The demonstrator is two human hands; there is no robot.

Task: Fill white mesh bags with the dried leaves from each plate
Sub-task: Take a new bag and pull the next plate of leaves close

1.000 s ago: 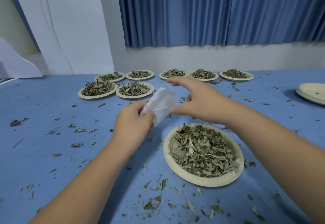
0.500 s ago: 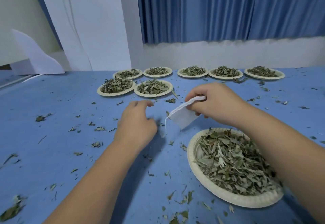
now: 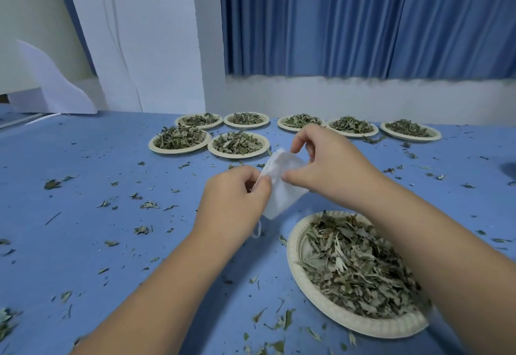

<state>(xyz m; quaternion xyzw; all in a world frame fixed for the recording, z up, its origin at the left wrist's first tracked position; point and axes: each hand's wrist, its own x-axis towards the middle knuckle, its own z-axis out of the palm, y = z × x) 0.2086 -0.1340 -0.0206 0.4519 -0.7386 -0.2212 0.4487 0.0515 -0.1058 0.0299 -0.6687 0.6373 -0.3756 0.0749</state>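
1. Head view: I am watching the left hand (image 3: pixel 234 195) and right hand (image 3: pixel 326 167) both pinching the mesh bag (image 3: pixel 282 187), holding it between them.
2. The bag is hanging just beyond the near plate (image 3: pixel 292 251) of dried leaves (image 3: pixel 357 265).
3. Seven filled plates (image 3: pixel 238 156) are sitting farther back on the table (image 3: pixel 83 243).

Workroom: blue curtain (image 3: pixel 363 19), leaf-strewn table (image 3: pixel 83 215)
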